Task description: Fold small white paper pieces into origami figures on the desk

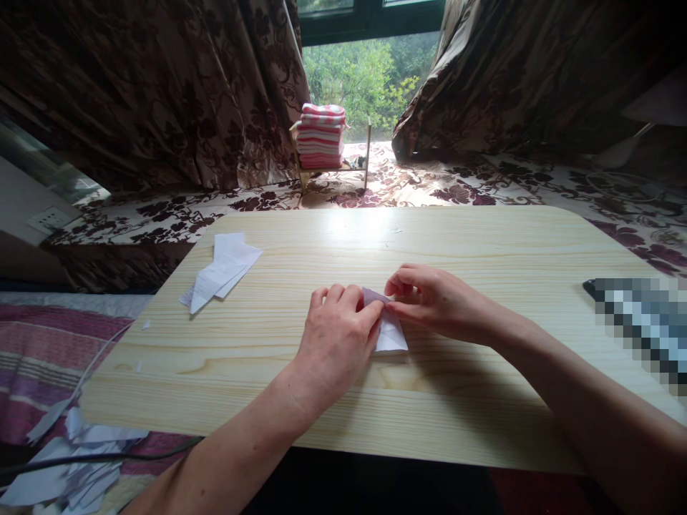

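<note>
A small folded piece of white paper lies on the wooden table, partly covered by my hands. My left hand rests over its left side, thumb and fingers closed on the paper. From the right, my right hand pinches the paper's upper edge between thumb and forefinger, close to the left thumb. The other right fingers are curled. Part of the paper under the left hand is hidden.
Loose white paper pieces lie at the table's left. More paper scraps and a dark cable are at the lower left. A blurred-out device sits at the right edge. Behind stands a small rack with folded striped cloths.
</note>
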The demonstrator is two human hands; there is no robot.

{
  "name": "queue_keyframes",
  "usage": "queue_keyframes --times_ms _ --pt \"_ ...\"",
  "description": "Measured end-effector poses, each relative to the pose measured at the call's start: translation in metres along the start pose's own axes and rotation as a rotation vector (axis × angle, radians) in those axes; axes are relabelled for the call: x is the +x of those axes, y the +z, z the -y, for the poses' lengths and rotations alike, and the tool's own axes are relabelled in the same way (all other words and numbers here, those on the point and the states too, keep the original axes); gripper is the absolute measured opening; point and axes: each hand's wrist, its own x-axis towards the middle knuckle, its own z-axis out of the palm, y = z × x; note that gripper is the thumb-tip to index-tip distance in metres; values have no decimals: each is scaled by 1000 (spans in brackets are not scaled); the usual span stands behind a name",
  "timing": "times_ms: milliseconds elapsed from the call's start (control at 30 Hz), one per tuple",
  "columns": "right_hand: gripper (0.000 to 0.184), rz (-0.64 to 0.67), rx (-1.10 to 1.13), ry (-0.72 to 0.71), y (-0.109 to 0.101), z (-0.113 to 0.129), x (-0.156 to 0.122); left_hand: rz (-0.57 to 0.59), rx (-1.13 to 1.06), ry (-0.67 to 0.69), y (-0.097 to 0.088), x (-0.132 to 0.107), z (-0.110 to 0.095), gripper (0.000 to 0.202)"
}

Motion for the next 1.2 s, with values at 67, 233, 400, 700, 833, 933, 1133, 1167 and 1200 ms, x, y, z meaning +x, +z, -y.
queue_keyframes --times_ms 67,233,400,700,833,933,1133,1167,1200 --pt "12 2 11 -3 0 -1 0 -1 0 1 0 0 0 26" --pt "10 26 18 -24 -2 -1 -1 14 -5 -12 -1 1 -1 25" --pt "8 30 5 -41 -2 1 -1 43 2 -24 -3 1 -3 23" --pt "11 60 20 -44 -3 2 -2 63 23 -35 -4 1 -3 23" --pt "13 57 28 -47 -2 -2 -2 65 3 -29 -5 1 -2 22" --pt "14 58 27 -61 -1 -3 -2 57 -15 -35 -5 0 -1 21" --pt "11 57 7 -52 -4 0 -3 43 -17 -23 -4 0 0 19" --pt "11 62 2 -53 -4 1 -3 41 -19 -21 -4 0 -1 20" --pt "12 67 -2 -57 -5 1 -3 40 -22 -20 -5 0 0 20"
